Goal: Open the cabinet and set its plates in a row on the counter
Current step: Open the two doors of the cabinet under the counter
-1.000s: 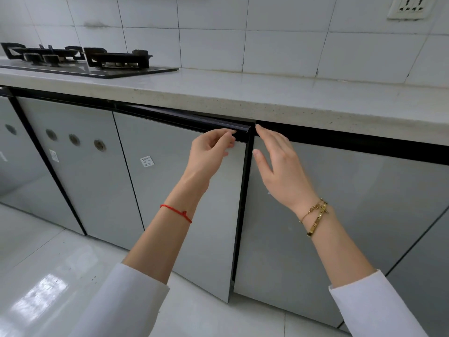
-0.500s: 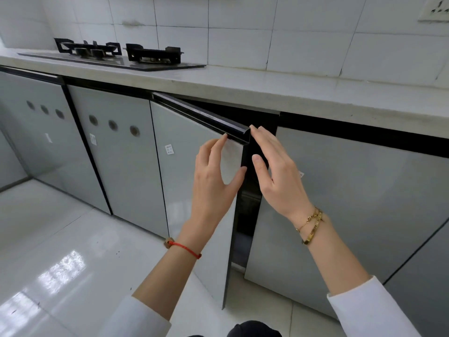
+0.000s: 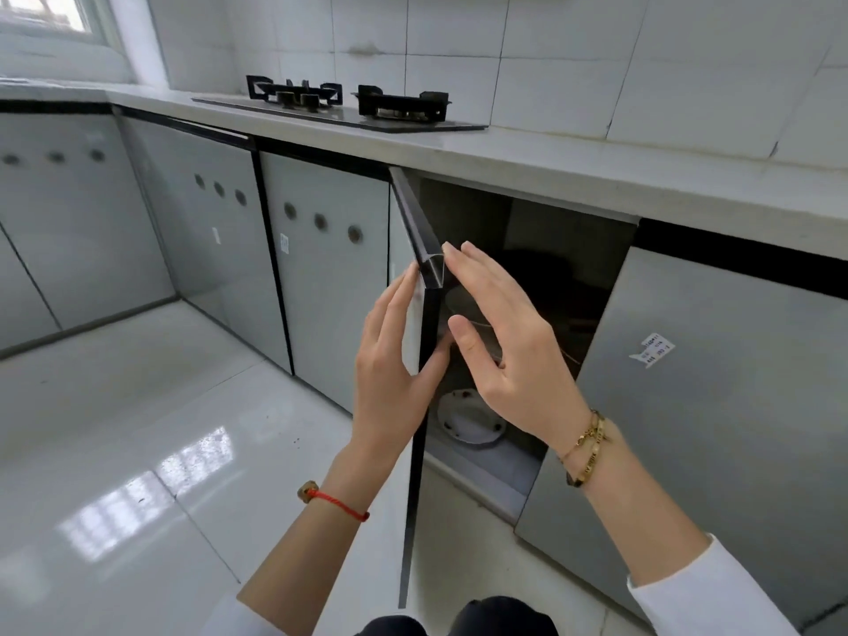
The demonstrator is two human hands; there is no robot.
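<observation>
The cabinet door [image 3: 415,360] stands swung well out from the counter [image 3: 550,162], edge-on to us, and the dark cupboard behind it is open to view. The left hand [image 3: 390,360] lies flat against the door's outer face, fingers straight, with the thumb hooked round the front edge. The right hand [image 3: 504,342] is on the inner side with fingers straight and together, their tips touching the black handle strip [image 3: 420,227] along the door's top; it grips nothing. Low inside the cupboard a white plate [image 3: 468,420] rests on the floor of the cabinet, and above it more pale dishes [image 3: 459,300] show dimly, partly hidden by the right hand. A black 2-burner hob [image 3: 348,103] sits on the counter to the left.
</observation>
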